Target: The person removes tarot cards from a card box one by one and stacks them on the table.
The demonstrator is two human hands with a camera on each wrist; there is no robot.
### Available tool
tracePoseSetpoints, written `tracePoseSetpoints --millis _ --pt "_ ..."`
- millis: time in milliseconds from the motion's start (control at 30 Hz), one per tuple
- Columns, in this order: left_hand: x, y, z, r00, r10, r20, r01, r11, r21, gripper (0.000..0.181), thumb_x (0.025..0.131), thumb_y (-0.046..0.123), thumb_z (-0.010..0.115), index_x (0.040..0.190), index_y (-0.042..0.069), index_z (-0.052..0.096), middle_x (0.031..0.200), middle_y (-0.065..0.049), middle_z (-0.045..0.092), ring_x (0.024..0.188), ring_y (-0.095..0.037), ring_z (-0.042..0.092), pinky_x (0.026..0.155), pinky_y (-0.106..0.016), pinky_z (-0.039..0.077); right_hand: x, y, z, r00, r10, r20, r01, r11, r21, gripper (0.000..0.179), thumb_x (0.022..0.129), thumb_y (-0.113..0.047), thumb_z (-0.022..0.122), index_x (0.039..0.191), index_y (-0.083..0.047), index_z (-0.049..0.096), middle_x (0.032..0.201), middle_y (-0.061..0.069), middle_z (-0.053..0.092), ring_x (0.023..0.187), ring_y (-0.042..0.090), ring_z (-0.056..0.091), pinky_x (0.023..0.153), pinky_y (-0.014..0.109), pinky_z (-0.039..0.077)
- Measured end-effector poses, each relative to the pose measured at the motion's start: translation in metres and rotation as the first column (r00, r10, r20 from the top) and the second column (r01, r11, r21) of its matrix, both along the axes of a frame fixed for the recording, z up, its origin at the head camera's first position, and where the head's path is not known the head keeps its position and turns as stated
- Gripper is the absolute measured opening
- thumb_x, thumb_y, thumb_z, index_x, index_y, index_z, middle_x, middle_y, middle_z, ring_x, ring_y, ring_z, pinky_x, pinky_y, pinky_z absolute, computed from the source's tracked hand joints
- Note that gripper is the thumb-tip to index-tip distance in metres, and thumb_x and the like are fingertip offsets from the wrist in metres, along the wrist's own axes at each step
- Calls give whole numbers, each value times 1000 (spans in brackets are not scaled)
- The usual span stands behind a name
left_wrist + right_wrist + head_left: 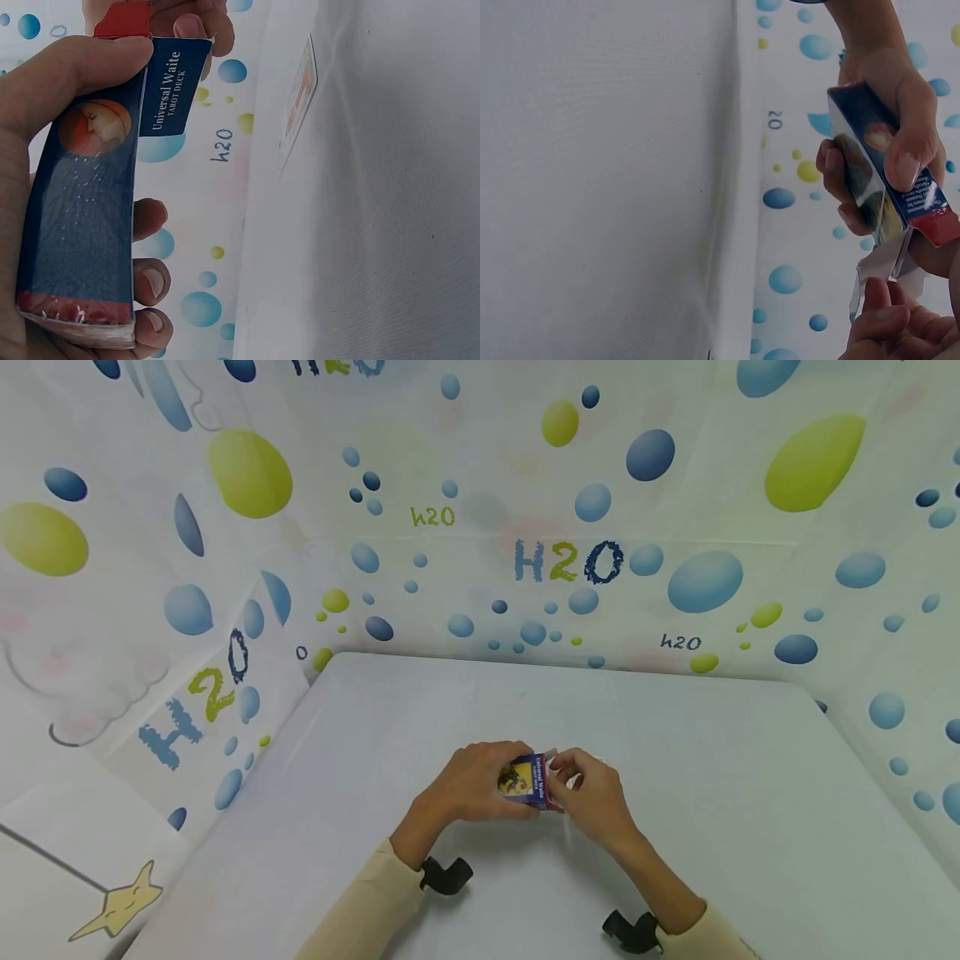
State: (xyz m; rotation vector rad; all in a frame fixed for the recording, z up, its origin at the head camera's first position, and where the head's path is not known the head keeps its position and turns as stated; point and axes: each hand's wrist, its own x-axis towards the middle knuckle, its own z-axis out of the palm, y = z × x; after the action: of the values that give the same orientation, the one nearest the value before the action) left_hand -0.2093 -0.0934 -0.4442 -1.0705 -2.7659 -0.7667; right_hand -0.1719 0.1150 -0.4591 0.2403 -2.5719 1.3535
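A blue tarot card box (522,781) with a red band is gripped in my left hand (480,785), the thumb along one narrow side and the fingers round the other. Its end lid stands open in the left wrist view, printed "Universal Waite Tarot Deck". At that open end, my right hand (596,793) has its fingers curled and pinches the box's flaps. The right wrist view shows a pale flap (881,259) beside the right fingers (881,319). The inside of the box is hidden.
A flat picture card (301,97) lies on the white-covered table (360,727), beyond the hands. Behind the table hangs a white curtain (480,585) with blue and green spots and "H2O" lettering. Black wrist mounts (447,877) sit at both cuffs.
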Motion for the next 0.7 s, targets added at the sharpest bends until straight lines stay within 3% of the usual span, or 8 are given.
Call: tracePoseSetpoints --millis 200,433,700 --pt "0 2 -2 1000 -17 -22 17 1000 1 68 74 56 82 128 20 63 108 10 69 88 -5 57 76 -28 49 1 -1 -1 1000 -7 17 8 997 -77 16 85 -5 77 98 -7 67 78 0 63 70 16 55 58 24 46" --pt "-1 1 -3 999 -26 -37 27 1000 10 69 73 56 83 128 20 63 107 11 68 87 -4 56 75 -27 49 2 0 1 996 47 82 -28 976 -217 26 86 4 72 109 -7 67 79 6 63 66 19 57 53 25 49" --pt "-1 -2 -1 1000 -8 -17 8 1000 22 69 73 56 82 129 20 63 108 11 69 88 -5 57 75 -28 49 0 3 2 992 100 80 -78 968 -239 25 91 0 70 114 -9 68 78 6 63 68 18 57 56 25 48"
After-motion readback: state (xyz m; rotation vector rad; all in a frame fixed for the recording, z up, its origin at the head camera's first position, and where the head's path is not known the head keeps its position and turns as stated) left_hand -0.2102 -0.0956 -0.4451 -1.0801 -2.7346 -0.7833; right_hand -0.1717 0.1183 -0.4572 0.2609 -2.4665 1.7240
